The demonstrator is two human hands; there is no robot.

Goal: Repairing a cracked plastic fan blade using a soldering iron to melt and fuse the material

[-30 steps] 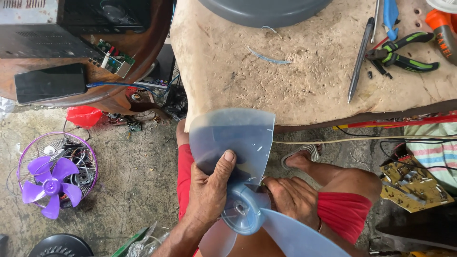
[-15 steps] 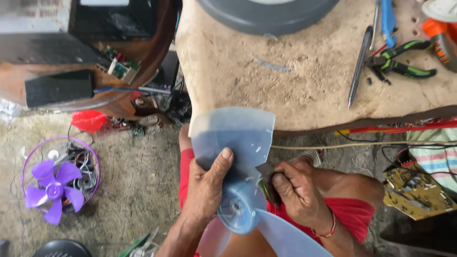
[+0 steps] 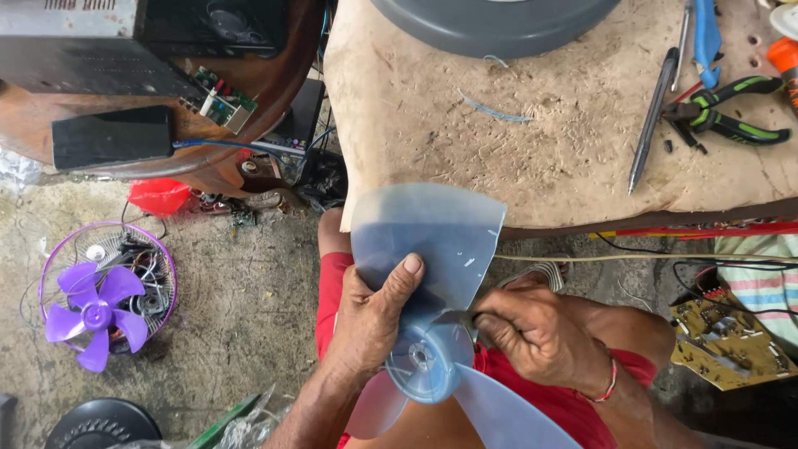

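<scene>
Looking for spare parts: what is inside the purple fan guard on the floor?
The purple fan guard holds tangled wires; a purple blade lies at its edge. Whatever is beneath the wires stays hidden.

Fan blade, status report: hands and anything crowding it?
Left hand grips translucent blue fan blade, thumb on top. Right hand pinches a small dark tool at the hub. Workbench edge just beyond the blade tip.

Colour reference: fan parts and tools

Fan blade is showing translucent blue-grey; small fan is showing purple; pliers are showing black-green handles; shorts are showing red.
</scene>
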